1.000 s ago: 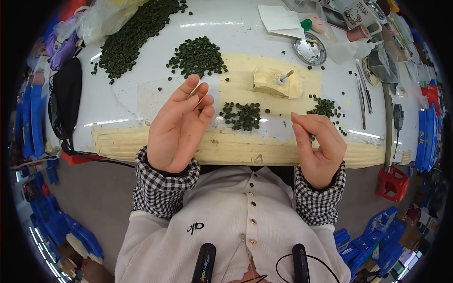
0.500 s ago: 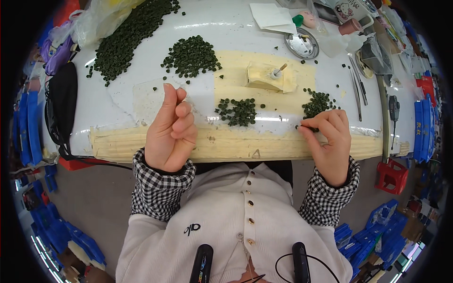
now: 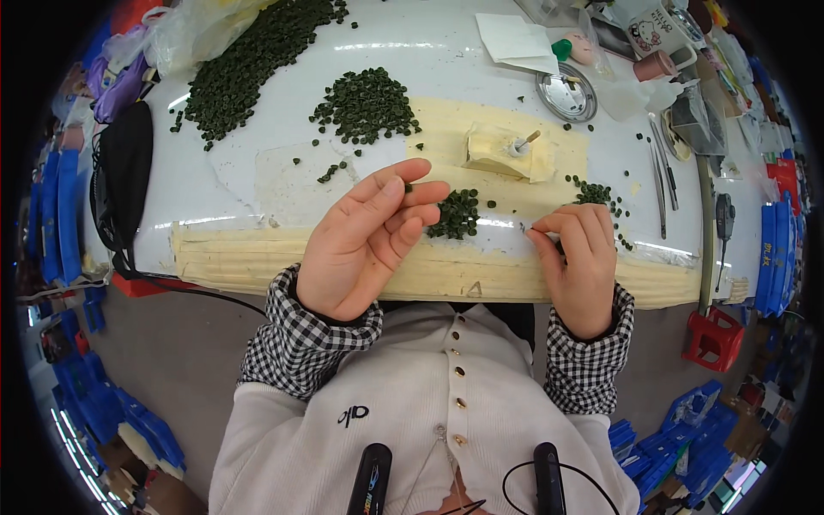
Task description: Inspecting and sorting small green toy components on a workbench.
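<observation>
My left hand (image 3: 365,245) is palm up with its fingers curled, over the near part of the table. Between its thumb and fingers it pinches a small dark green piece (image 3: 408,188). Beside those fingertips lies a small heap of similar pieces (image 3: 457,215), partly hidden by the hand. My right hand (image 3: 579,262) is closed in a pinch, near another small heap (image 3: 594,194) on the right. Something tiny shows at its fingertips, too small to name. Behind the middle heap stands a yellow tape-wrapped block (image 3: 506,154) with a short stick (image 3: 527,142) pointing up.
A larger heap of green pieces (image 3: 365,105) and a long spread pile (image 3: 249,77) lie at the far left. Metal tweezers (image 3: 659,184), a round metal dish (image 3: 566,93) and white paper (image 3: 517,41) lie to the right. Yellow tape covers the table's front edge (image 3: 429,271).
My left hand has moved right, turned palm up, and now shows the green piece in its fingers. The right hand has drawn slightly left, off the right heap. A few pieces newly lie left of centre.
</observation>
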